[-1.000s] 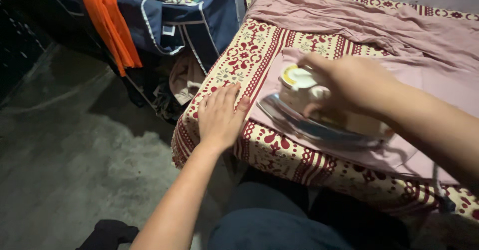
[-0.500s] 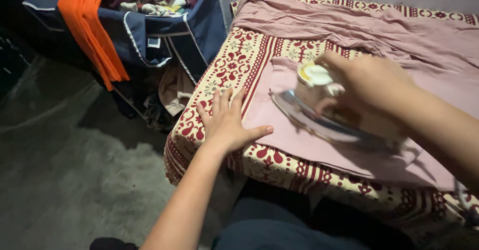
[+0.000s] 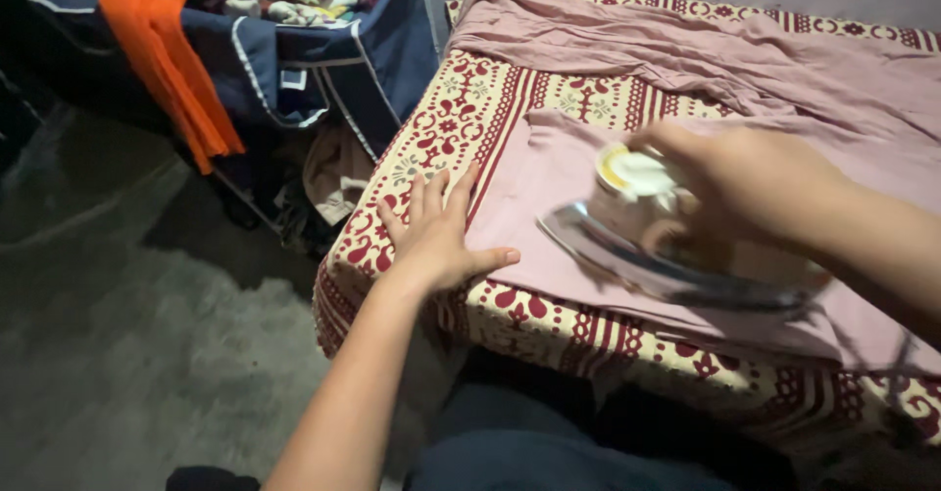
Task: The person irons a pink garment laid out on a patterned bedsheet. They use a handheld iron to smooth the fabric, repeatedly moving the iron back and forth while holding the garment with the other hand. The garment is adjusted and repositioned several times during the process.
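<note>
One iron (image 3: 676,241) sits on the pink cloth (image 3: 745,89) spread over the patterned counter (image 3: 598,329), the right hand (image 3: 755,182) in a closed grip on its handle. Left hand (image 3: 436,231) lies flat, fingers spread, at the cloth's edge. Orange cloth (image 3: 167,60) hangs beside.

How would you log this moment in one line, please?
left hand: flat on patterned cover | right hand: grips iron | iron: on pink cloth

No packages, labels, signs, screens — none.
</note>
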